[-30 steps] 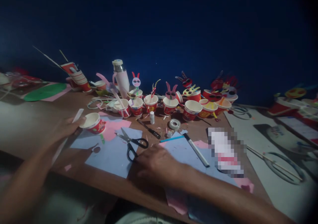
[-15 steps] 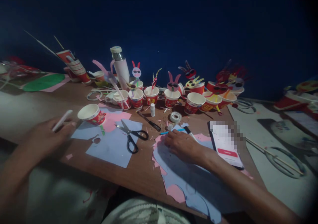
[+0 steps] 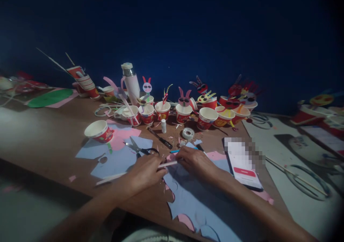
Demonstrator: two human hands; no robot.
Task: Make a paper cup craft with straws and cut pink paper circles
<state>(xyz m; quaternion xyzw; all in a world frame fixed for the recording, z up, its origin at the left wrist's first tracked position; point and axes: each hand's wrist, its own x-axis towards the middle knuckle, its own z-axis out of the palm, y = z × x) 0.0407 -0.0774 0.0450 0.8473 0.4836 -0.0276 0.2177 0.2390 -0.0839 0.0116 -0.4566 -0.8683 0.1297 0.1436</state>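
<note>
My left hand point(image 3: 147, 170) is closed around a thin white stick point(image 3: 168, 164), which looks like a straw or rolled paper strip. A pale double end point(image 3: 110, 178) shows on the other side of that hand, seemingly in line with it. My right hand point(image 3: 194, 160) lies over the cut blue paper point(image 3: 199, 192), its bent fingers closed at the stick's tip; the fingertips are partly hidden. A blue pen point(image 3: 174, 151) and a dark-capped marker point(image 3: 201, 148) stick out behind that hand. Black-handled scissors point(image 3: 138, 149) lie just beyond my left hand, their handles partly covered.
A red-and-white paper cup point(image 3: 99, 131) stands on pink and blue paper at the left. Behind are a screwdriver point(image 3: 161, 138), glue stick point(image 3: 163, 126), tape roll point(image 3: 188, 133) and a row of cups with paper rabbits point(image 3: 184, 109). A phone point(image 3: 243, 167) lies right; a thermos point(image 3: 131, 86) stands behind.
My left hand has swung from the far left to the middle with the white stick, meeting my right hand. The right hand has stayed near the same spot. The view has tipped slightly upward.
</note>
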